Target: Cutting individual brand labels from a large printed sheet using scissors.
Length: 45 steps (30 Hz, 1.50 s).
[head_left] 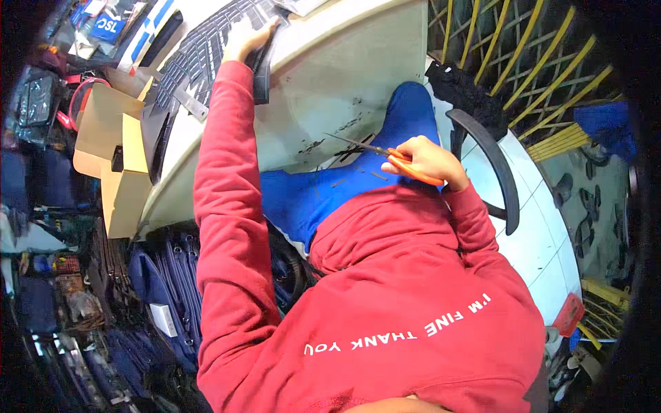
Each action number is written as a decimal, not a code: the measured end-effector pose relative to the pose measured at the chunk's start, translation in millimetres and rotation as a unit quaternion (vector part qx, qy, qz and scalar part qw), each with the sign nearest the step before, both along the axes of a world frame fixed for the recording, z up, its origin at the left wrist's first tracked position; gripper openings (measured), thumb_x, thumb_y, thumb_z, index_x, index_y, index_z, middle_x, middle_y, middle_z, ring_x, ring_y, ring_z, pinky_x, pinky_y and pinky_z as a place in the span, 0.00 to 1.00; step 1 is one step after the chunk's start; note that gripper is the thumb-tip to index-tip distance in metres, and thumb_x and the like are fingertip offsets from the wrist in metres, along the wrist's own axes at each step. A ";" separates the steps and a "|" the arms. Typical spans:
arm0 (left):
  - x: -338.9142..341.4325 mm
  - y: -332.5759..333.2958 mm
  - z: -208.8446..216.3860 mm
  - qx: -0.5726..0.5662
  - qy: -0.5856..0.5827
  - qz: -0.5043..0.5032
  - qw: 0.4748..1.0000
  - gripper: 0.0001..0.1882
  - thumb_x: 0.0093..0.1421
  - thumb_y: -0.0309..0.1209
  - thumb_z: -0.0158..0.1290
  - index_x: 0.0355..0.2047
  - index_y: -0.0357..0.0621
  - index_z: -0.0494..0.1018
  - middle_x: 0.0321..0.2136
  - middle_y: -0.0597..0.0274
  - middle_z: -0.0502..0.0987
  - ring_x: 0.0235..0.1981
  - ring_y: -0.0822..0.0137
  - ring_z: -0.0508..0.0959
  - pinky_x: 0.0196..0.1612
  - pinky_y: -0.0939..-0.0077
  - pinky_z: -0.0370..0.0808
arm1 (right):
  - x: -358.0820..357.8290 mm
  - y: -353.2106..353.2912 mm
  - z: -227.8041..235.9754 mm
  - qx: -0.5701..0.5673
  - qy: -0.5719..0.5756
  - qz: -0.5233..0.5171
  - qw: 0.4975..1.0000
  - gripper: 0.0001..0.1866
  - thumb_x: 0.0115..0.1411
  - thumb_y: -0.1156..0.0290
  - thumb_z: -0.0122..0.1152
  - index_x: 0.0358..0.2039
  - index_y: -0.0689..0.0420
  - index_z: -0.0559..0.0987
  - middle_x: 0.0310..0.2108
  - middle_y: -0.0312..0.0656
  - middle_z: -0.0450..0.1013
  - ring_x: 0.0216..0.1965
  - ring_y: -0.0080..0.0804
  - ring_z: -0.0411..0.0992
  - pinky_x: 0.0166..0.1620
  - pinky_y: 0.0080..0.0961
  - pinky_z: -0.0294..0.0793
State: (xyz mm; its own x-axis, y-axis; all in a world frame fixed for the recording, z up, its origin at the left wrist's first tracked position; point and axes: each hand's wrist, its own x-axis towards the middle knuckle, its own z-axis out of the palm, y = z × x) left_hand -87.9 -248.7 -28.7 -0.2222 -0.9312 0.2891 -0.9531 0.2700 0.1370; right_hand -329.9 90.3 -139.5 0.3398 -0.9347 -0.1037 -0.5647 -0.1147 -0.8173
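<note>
My left hand reaches out over the white table, its fingers spread on dark flat pieces there. Beside its wrist, a narrow black strip hangs over the table's edge. Rows of small black rectangular pieces cover the tabletop around that hand. Above my lap, my right hand is closed around the orange handles of a pair of scissors. The blades point left, away from the hand, and look slightly parted. Nothing shows between them. Small dark scraps lie on my blue trousers.
An open cardboard box stands at the table's left end. Dark blue bags are packed at lower left. A curved black armrest is at my right, over white floor tiles. A yellow folding gate stands at upper right.
</note>
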 end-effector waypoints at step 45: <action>129.6 302.8 -36.2 -0.048 0.151 -0.204 0.966 0.22 0.39 0.13 0.46 0.34 0.47 0.78 0.55 0.47 0.64 0.59 0.48 0.62 0.60 0.61 0.59 | 92.1 -38.6 22.8 -0.025 -0.461 -0.082 0.883 0.12 0.53 0.68 0.65 0.22 0.53 0.69 0.16 0.23 0.60 0.17 0.10 0.56 0.20 0.14 0.54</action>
